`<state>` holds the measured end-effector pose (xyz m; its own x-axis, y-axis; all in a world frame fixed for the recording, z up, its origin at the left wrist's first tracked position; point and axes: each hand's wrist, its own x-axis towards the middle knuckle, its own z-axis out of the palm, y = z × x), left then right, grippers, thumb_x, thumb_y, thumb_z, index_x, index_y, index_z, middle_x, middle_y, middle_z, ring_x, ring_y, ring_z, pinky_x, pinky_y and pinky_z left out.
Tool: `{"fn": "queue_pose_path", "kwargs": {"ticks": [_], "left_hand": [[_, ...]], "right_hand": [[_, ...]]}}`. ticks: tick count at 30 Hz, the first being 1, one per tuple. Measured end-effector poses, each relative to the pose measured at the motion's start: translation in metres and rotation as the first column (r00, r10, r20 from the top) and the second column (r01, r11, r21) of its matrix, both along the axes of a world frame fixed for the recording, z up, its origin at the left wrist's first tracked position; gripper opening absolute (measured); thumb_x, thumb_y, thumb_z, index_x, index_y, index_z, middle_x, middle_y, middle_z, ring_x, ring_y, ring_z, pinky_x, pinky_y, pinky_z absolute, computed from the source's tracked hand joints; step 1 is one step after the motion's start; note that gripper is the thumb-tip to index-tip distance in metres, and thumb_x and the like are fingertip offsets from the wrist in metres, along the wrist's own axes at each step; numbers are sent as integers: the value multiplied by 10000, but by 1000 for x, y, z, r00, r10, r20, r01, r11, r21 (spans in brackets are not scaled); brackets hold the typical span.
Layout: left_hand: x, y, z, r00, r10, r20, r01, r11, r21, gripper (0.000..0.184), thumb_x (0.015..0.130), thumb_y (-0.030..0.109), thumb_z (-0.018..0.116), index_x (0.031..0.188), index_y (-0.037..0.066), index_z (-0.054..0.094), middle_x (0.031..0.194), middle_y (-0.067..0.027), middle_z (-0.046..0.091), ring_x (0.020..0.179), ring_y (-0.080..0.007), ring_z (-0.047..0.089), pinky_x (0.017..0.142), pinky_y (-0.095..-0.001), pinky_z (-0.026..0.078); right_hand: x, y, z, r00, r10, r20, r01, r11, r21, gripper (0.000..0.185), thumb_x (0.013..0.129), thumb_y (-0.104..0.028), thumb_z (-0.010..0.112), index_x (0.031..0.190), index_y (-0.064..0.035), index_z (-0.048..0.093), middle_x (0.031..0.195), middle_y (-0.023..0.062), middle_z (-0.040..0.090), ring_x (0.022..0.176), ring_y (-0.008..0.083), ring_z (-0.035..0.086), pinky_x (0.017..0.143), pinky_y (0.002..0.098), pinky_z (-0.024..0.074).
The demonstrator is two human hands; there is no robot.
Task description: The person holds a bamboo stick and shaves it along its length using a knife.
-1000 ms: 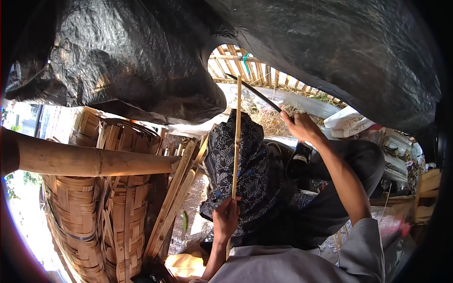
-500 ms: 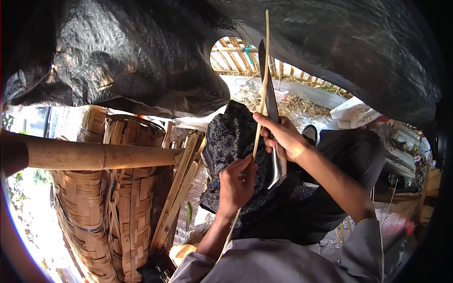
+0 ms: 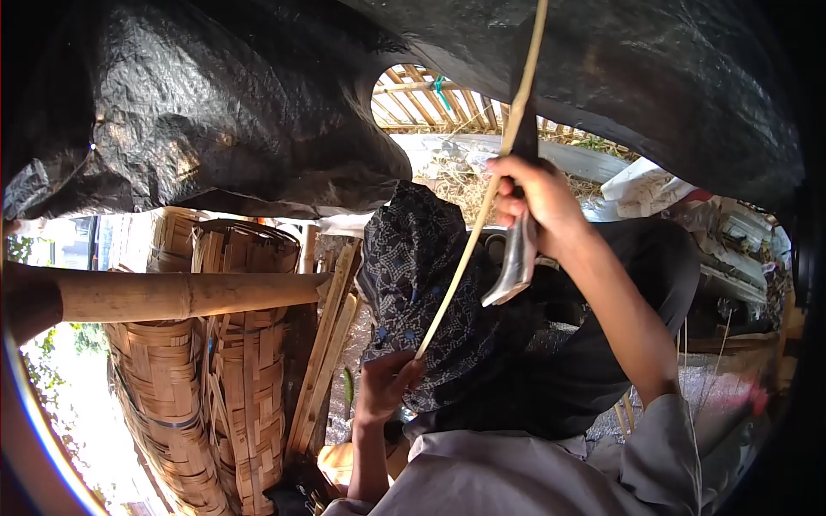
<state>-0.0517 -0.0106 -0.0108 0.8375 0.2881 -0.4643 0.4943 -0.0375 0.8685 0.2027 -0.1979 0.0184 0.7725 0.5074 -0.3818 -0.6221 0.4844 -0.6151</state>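
A long, thin bamboo strip (image 3: 458,278) runs slantwise from low centre to the top edge. Its lower part is pinched by my left hand (image 3: 385,384), in front of a dark patterned cloth (image 3: 415,258) over my leg. Higher up, my right hand (image 3: 540,202) is closed round a large knife (image 3: 514,262), with thumb and fingers also at the strip. The knife's dark blade points upward close beside the strip, and its pale handle end sticks out below the hand.
Tall woven bamboo baskets (image 3: 245,378) and upright split bamboo pieces (image 3: 323,353) stand at the left. A thick bamboo pole (image 3: 189,295) crosses in front of them. Black plastic sheeting (image 3: 249,103) hangs low overhead. Beyond is a slatted bamboo fence (image 3: 422,99).
The knife came over to the strip, and my right hand has since moved up and right with both. My left hand has dropped lower and to the left. The strip now slants more.
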Motion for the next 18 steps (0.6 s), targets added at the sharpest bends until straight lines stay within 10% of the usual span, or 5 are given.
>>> {"fn": "queue_pose_path", "kwargs": {"ticks": [9, 18], "left_hand": [[14, -10, 23, 992, 55, 115, -103, 876, 471, 159, 778, 64, 687, 903, -30, 664, 692, -59, 645, 609, -61, 562, 527, -194, 436], [16, -5, 21, 992, -21, 122, 1, 987, 162, 125, 829, 6, 614, 911, -88, 619, 660, -67, 620, 573, -82, 562, 509, -213, 459]], "right_hand": [[5, -11, 11, 988, -149, 28, 148, 989, 13, 200, 785, -146, 675, 817, -83, 488, 627, -25, 442, 452, 66, 401, 444, 262, 373], [23, -30, 20, 965, -244, 98, 225, 959, 172, 189, 829, -186, 660, 757, -96, 510, 599, -38, 446, 450, 54, 397, 453, 241, 370]]}}
